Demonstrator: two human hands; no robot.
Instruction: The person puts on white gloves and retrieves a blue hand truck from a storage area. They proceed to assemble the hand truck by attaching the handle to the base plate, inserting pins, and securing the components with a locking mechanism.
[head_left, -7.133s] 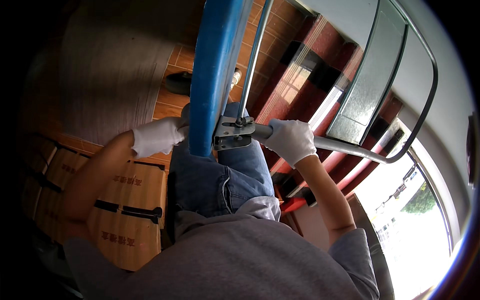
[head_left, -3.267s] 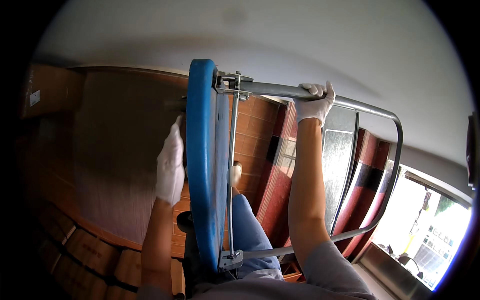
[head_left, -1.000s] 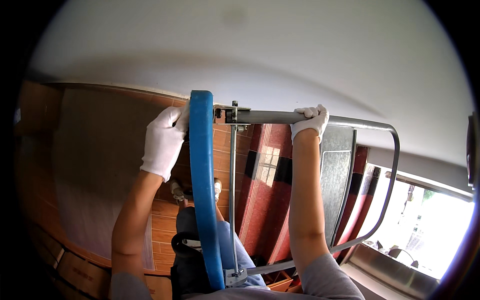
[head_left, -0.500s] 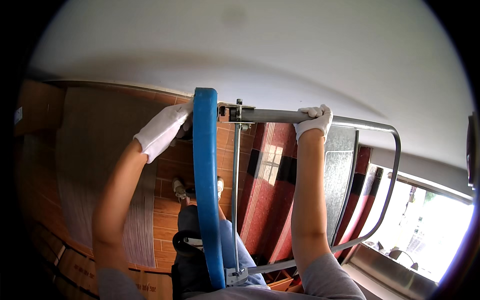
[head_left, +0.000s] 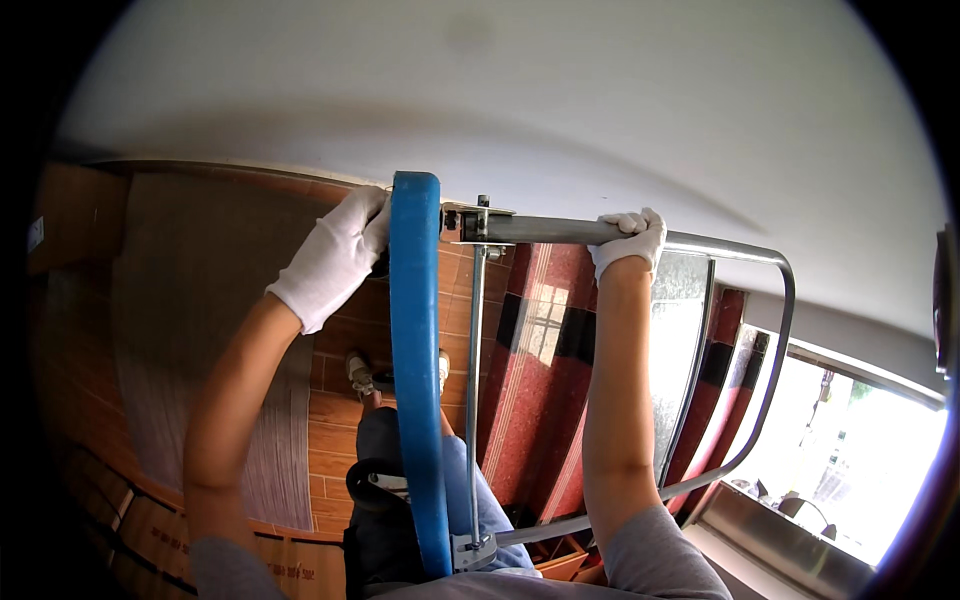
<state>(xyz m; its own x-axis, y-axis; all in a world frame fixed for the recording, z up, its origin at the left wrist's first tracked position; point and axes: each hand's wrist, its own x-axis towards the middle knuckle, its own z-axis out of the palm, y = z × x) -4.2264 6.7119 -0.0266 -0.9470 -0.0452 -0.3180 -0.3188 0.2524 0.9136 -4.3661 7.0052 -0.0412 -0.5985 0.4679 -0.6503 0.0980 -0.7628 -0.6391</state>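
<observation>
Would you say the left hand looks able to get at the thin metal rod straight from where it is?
Probably not directly: the blue trolley deck stands between the left hand, on its left side, and the thin metal rod, on its right.

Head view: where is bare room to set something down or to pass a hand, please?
Seemingly free: the grey streaked flat mat, bordered by the brown tiled floor and brown cardboard boxes; the opening between the thin metal rod and the person's right forearm.
Crowded: the upper end of the long blue board, between the white-gloved left hand and the metal bracket.
</observation>
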